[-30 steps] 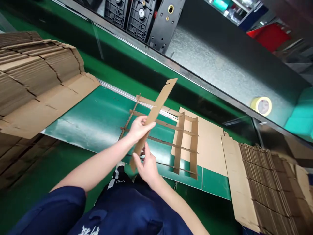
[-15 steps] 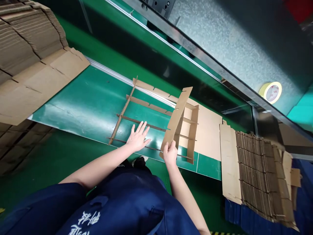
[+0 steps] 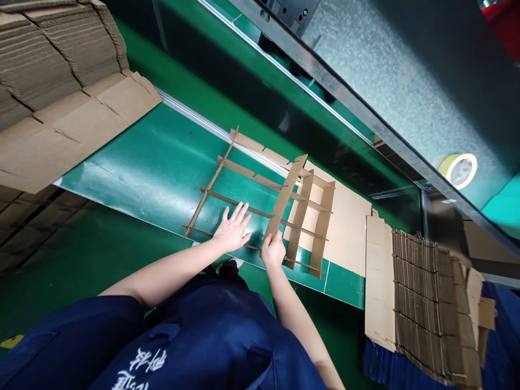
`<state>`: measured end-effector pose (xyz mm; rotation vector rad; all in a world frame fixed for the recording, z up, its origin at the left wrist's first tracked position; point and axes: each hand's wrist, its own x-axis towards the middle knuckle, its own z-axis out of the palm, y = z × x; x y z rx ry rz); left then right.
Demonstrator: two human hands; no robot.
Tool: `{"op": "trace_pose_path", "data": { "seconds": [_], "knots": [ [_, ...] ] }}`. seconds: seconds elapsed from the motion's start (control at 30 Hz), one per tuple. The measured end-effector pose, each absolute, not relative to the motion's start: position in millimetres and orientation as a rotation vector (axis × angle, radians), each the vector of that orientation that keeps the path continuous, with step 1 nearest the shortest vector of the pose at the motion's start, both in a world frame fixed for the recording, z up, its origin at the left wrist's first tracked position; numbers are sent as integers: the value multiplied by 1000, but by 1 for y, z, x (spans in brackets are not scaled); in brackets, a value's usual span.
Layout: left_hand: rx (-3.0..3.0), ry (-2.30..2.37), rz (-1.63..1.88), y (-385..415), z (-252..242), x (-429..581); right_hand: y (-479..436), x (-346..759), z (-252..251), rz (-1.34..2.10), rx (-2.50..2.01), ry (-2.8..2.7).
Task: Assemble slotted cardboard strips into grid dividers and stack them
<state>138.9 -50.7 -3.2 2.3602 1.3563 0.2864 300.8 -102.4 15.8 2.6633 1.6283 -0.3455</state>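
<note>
A cardboard divider grid (image 3: 209, 185) of slotted strips crossing one another stands on the green worktop (image 3: 134, 157). My right hand (image 3: 273, 250) grips the near end of a cardboard strip (image 3: 289, 187) that lies across the lengthwise strips. Whether its slots sit fully in them I cannot tell. To the right of it, two cross strips (image 3: 324, 227) stand in the grid. My left hand (image 3: 233, 228) is open, fingers spread, over the near lengthwise strips, between the left cross strip and the held one. Part of the nearest strip is hidden beneath it.
A pile of slotted cardboard (image 3: 97, 103) stands at the left end, and bundled strips (image 3: 414, 292) lie at the right. Under the grid's right end is a flat cardboard sheet (image 3: 349, 222). Tape (image 3: 458, 170) rests on the metal surface (image 3: 365, 70) beyond the worktop.
My right hand has moved a little left, and the held strip has come down from a raised tilt onto the lengthwise strips. My left hand stays spread over the grid.
</note>
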Motion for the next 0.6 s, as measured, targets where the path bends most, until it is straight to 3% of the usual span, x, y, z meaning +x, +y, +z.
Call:
{"op": "trace_pose_path", "data": {
  "seconds": [0.4, 0.6],
  "knots": [
    [2341, 1371, 303, -54, -2, 139, -99, 297, 11, -530, 2437, 1506],
    [2333, 1367, 326, -56, -3, 140, -56, 322, 27, -143, 2682, 1829]
  ]
}}
